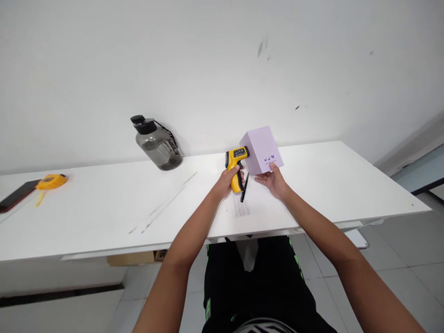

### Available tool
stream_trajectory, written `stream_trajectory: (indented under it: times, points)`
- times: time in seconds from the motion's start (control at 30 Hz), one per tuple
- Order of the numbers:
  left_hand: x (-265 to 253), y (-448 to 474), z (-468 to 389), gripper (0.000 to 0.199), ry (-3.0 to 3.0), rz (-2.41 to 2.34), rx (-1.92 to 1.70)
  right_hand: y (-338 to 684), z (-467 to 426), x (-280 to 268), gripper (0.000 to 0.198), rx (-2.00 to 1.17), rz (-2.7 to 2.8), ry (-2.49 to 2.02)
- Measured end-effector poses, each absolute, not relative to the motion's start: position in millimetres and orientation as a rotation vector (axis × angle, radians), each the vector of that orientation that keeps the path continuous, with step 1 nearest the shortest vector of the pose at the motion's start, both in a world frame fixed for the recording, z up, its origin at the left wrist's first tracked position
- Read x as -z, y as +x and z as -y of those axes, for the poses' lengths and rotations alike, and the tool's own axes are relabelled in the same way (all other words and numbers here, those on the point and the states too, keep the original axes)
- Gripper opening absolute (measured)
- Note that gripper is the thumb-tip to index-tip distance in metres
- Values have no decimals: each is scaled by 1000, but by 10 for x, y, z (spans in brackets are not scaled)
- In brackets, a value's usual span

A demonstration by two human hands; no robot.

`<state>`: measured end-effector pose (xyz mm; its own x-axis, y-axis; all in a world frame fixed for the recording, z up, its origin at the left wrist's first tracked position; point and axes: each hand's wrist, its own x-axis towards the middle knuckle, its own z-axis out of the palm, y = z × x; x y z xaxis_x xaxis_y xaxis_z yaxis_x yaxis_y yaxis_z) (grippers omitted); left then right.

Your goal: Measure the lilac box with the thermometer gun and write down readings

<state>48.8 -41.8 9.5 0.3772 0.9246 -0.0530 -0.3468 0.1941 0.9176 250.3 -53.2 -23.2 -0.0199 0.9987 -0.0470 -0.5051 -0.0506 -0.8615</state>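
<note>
My left hand (227, 181) is wrapped round the grip of a yellow and black infrared thermometer gun (235, 157). The nose of the gun points right, at or very near the left face of a lilac box (265, 147). The lower edge of that box is held by my right hand (274, 181), thumb on the front face and fingers underneath. The box is tilted and bears dark handwritten marks on its front. A black pen (244, 187) lies on the table just below the gun, beside a patch of handwriting (242, 207) that looks like rows of notes.
A grey see-through water bottle (157, 145) with a black cap stands by the wall, left of my hands. Farther left lie a yellow tape measure (52, 181) and a dark phone-like slab (19, 194). The white table (333, 185) has its front edge near my body.
</note>
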Motion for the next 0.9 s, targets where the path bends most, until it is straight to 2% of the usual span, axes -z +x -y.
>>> stream_trajectory:
  times: [0.3, 0.9]
  points:
    - [-105, 491, 427, 60, 985, -723, -1008, 2508, 535, 222, 65, -1440, 796, -827]
    - [-84, 526, 447, 53, 919, -646, -1007, 2511, 529, 221, 65, -1428, 814, -851]
